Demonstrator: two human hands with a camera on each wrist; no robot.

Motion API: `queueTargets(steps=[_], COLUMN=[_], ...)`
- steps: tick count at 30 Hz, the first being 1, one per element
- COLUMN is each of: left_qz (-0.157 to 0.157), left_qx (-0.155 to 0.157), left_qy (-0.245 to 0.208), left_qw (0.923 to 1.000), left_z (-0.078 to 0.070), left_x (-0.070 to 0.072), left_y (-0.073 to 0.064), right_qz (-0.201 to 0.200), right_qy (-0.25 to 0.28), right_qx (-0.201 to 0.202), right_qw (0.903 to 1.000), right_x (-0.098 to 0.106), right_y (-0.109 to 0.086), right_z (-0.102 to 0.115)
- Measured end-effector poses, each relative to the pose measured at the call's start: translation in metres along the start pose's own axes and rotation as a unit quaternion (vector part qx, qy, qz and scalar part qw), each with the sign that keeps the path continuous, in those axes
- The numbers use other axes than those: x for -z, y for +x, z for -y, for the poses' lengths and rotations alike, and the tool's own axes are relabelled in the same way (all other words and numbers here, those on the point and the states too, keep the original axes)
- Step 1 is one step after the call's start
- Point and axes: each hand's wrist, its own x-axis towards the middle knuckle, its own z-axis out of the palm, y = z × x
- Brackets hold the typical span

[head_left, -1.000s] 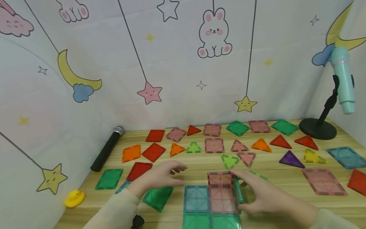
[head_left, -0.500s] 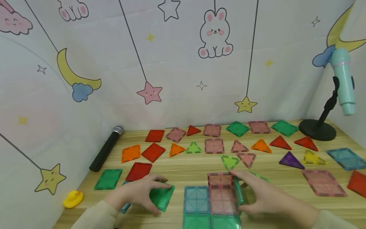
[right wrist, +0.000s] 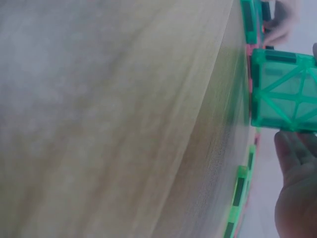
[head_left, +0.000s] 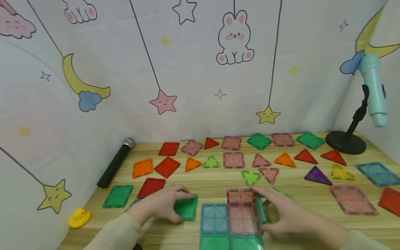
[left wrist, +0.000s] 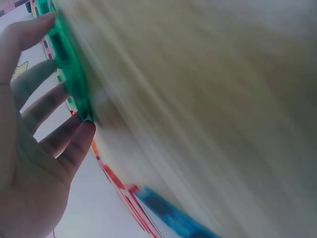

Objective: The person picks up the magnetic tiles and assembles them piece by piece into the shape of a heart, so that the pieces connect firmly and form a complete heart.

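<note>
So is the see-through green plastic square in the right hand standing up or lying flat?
Standing up: the right hand holds the green square, which the head view shows nearly edge-on.

Left hand (head_left: 162, 204) pinching, thumb (head_left: 175, 217) opposed to fingers (left wrist: 47, 103). Right hand (head_left: 285, 212) likewise pinching, its forearm (head_left: 326, 227) angled inward.

Two grips (head_left: 165, 203) (head_left: 284, 214); three red triangles (head_left: 211, 143) (head_left: 306, 156) (head_left: 334, 157); two microphones (head_left: 115, 163) (head_left: 372, 88)

The left hand (head_left: 165, 204) and wrist hide parts of a green tile (head_left: 187, 209) and a blue tile (head_left: 133, 203). Toward the right edge of the table (head_left: 206, 184), a red tile (head_left: 390, 200) is cut off; toward its near edge, a dark object (head_left: 137, 247) shows too little to name.
</note>
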Motion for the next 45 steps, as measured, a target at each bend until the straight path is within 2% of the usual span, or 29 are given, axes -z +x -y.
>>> queueTargets(steps=[5,10,13,16,18,21,24,27,30,35,37,40,42,45], left_qz=[-0.034,-0.086,-0.116,-0.131,-0.132,-0.117,-0.112,-0.137,-0.166,-0.195,-0.184,-0.140,-0.104,-0.064], left_qx=[-0.039,-0.080,-0.081,-0.075,-0.076,-0.067,-0.040,-0.004,0.040,0.128,0.164,0.196,0.190,0.155], left_qy=[-0.016,-0.062,-0.098,-0.121,-0.140,-0.174,-0.215,-0.218,-0.184,-0.103,-0.071,-0.042,-0.047,-0.058], left_qw=[0.9985,0.9911,0.9851,0.9811,0.9783,0.9755,0.9692,0.9663,0.9678,0.9670,0.9665,0.9697,0.9750,0.9841], left_z=[-0.007,-0.019,-0.030,-0.041,-0.046,-0.047,-0.038,-0.022,-0.002,0.038,0.050,0.058,0.054,0.040], left_x=[0.004,0.007,0.007,0.006,0.006,0.007,0.009,0.011,0.014,0.016,0.015,0.012,0.009,0.007], left_y=[0.008,0.017,0.025,0.033,0.037,0.038,0.035,0.031,0.022,-0.005,-0.015,-0.024,-0.024,-0.019], right_qz=[0.001,-0.004,-0.005,-0.007,-0.009,-0.010,-0.011,-0.012,-0.011,-0.011,-0.012,-0.011,-0.010,-0.009], right_qy=[0.001,-0.002,-0.001,0.001,0.003,0.005,0.006,0.005,0.007,0.012,0.012,0.011,0.011,0.012], right_qx=[0.003,0.006,0.009,0.011,0.012,0.014,0.015,0.016,0.017,0.021,0.021,0.019,0.018,0.016], right_qw=[1.0000,1.0000,0.9999,0.9999,0.9999,0.9998,0.9998,0.9998,0.9998,0.9996,0.9996,0.9997,0.9997,0.9998], right_x=[0.000,0.000,0.000,-0.001,-0.001,-0.001,-0.001,-0.002,-0.002,-0.003,-0.003,-0.002,-0.002,-0.001], right_y=[0.000,0.000,-0.001,-0.001,-0.001,-0.002,-0.002,-0.002,-0.002,-0.001,-0.001,-0.001,-0.001,-0.001], right_z=[0.000,0.000,0.000,-0.001,-0.001,-0.002,-0.003,-0.004,-0.005,-0.005,-0.005,-0.004,-0.004,-0.003])
